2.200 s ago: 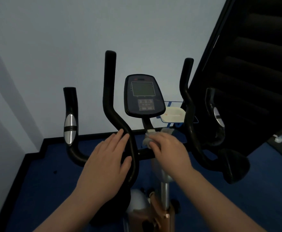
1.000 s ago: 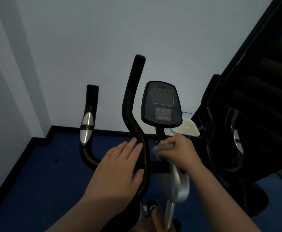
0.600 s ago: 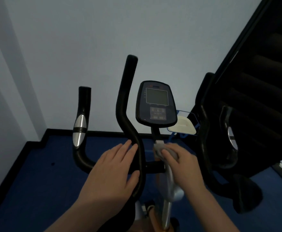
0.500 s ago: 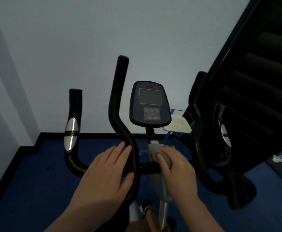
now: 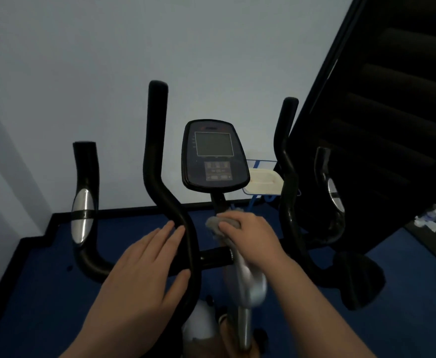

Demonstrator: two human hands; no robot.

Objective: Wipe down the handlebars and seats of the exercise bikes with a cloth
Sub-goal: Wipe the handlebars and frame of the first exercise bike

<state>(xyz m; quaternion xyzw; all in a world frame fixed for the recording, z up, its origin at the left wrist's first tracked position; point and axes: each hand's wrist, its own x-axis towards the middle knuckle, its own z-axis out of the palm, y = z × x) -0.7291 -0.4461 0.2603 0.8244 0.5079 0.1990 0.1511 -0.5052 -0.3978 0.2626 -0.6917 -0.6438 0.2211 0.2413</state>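
The right hand holds a grey cloth, fingers curled over it, and presses it against the centre of the handlebar assembly, at 6 o'clock from the console, where the console stem meets the crossbar. The left hand lies on the crossbar beside the left inner upright grip, at 9 o'clock from the cloth, fingers straight and close together, holding nothing.

Procedure for the current step:
- Keep the left hand braced so that the bars do not swing.
- Wrap the cloth round the tube; wipe the full circumference, not only the top face.
- Work outward from the stem toward each grip, including the outer left grip with its metal pulse pad.
- Avoid pressing the console buttons.

The seat is not in view; it probably remains to be wiped.
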